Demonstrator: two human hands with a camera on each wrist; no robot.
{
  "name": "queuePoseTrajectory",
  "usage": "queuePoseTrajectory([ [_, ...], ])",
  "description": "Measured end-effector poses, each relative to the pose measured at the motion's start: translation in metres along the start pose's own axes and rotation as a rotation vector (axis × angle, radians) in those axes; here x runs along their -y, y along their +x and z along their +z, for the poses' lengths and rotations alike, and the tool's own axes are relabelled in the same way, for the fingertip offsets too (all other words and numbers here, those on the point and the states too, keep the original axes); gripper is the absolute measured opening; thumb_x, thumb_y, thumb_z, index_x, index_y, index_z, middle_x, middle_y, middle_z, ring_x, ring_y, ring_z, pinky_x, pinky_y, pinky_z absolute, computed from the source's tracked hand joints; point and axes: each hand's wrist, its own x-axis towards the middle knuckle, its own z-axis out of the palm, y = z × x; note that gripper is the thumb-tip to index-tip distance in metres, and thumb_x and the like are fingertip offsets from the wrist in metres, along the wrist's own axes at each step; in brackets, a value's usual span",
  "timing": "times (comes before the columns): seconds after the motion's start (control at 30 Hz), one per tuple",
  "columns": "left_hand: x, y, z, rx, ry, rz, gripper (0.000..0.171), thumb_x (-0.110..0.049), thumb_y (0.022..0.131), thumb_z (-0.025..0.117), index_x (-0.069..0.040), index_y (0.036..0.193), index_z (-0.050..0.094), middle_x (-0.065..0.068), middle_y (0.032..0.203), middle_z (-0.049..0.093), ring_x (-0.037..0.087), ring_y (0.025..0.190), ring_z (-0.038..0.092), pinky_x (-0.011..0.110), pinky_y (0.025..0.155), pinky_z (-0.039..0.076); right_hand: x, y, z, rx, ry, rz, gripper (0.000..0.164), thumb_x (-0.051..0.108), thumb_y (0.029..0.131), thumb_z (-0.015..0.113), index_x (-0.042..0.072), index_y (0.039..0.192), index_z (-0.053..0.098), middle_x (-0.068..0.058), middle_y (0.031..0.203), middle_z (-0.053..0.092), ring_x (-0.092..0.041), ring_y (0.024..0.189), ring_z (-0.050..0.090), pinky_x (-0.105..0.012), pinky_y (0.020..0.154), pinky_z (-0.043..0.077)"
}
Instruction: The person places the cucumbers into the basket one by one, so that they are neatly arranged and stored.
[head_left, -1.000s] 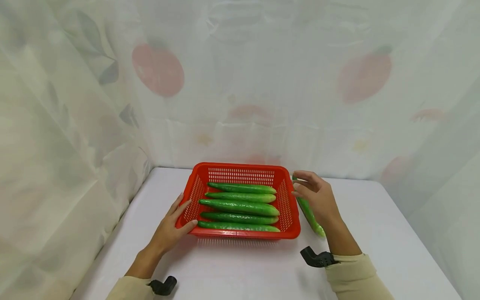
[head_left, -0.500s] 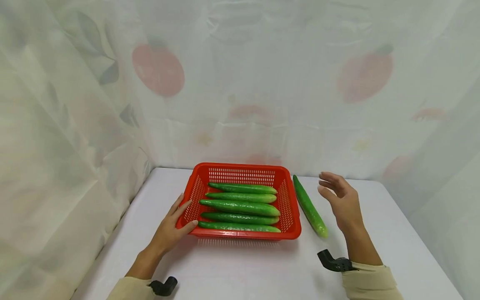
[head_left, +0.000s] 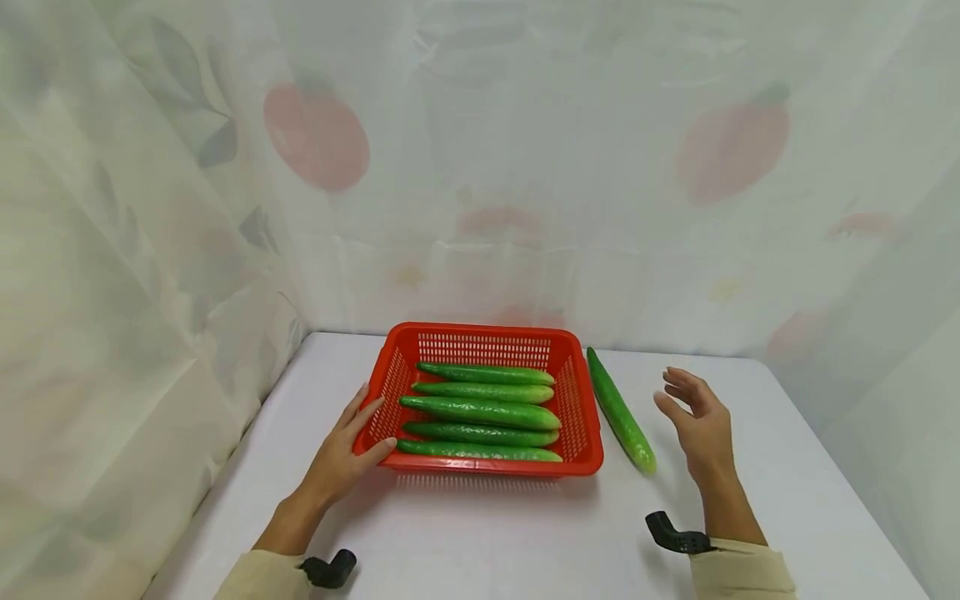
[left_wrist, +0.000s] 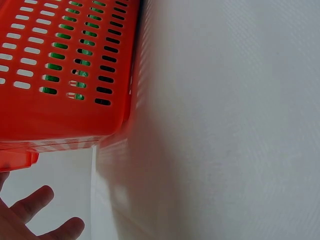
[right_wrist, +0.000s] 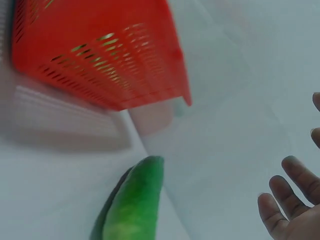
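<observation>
A red plastic basket [head_left: 480, 468] with slotted walls stands on the white table, holding several green cucumbers [head_left: 480, 410] laid side by side. My left hand [head_left: 337, 462] rests at the basket's left end, its spread fingers on the left rim and thumb at the front corner. In the left wrist view, fingers [left_wrist: 36, 200] extend beside the basket rim. One more cucumber [head_left: 621, 412] lies slantwise on the table just right of the basket. My right hand [head_left: 701, 429] is raised to the right of that cucumber, apart from it, fingers loosely bent and holding nothing.
White table [head_left: 495, 542] surface extends in front of the basket and right of the loose cucumber. A pale fruit-patterned curtain [head_left: 480, 167] hangs behind the table and along both sides. Black wrist cameras sit at both cuffs.
My right hand has moved from over the loose cucumber out to the right and slightly nearer me, uncovering it. The left hand and basket have stayed in place.
</observation>
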Motion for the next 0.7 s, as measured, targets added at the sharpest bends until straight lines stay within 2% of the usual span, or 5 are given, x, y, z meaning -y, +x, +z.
queuePoseTrajectory([
  [0.27, 0.002, -0.001, 0.001, 0.006, -0.003, -0.004, 0.069, -0.041, 0.087, 0.069, -0.014, 0.146, 0.044, -0.001, 0.159, 0.017, 0.035, 0.138, 0.025, 0.065, 0.096, 0.034, -0.026, -0.011, 0.001, 0.001, -0.056, 0.113, 0.051, 0.023, 0.092, 0.068, 0.009, 0.138, 0.051, -0.011, 0.134, 0.052, -0.027, 0.124, 0.046, -0.013, 0.086, 0.042],
  [0.53, 0.001, -0.001, 0.001, 0.004, -0.005, -0.005, 0.069, -0.041, 0.088, 0.068, -0.015, 0.146, 0.044, 0.001, 0.159, 0.017, 0.036, 0.138, 0.025, 0.065, 0.095, 0.035, -0.048, -0.016, 0.004, 0.01, -0.076, 0.121, 0.052, 0.022, 0.091, 0.069, 0.006, 0.138, 0.051, -0.015, 0.136, 0.05, -0.029, 0.124, 0.044, -0.012, 0.085, 0.04],
  [0.6, 0.001, -0.001, 0.001, 0.003, -0.006, -0.005, 0.069, -0.041, 0.087, 0.068, -0.015, 0.146, 0.044, 0.002, 0.159, 0.017, 0.036, 0.138, 0.025, 0.065, 0.095, 0.035, -0.052, -0.017, 0.004, 0.017, -0.09, 0.131, 0.053, 0.024, 0.092, 0.069, 0.006, 0.138, 0.05, -0.015, 0.137, 0.05, -0.029, 0.125, 0.044, -0.015, 0.087, 0.04],
  [0.7, 0.001, 0.0, 0.002, 0.003, -0.005, -0.004, 0.069, -0.041, 0.087, 0.068, -0.015, 0.146, 0.044, 0.002, 0.159, 0.017, 0.036, 0.138, 0.026, 0.065, 0.095, 0.036, -0.059, -0.018, 0.006, 0.033, -0.101, 0.172, 0.056, 0.026, 0.091, 0.069, 0.007, 0.14, 0.049, -0.014, 0.138, 0.049, -0.03, 0.126, 0.042, -0.029, 0.094, 0.04],
])
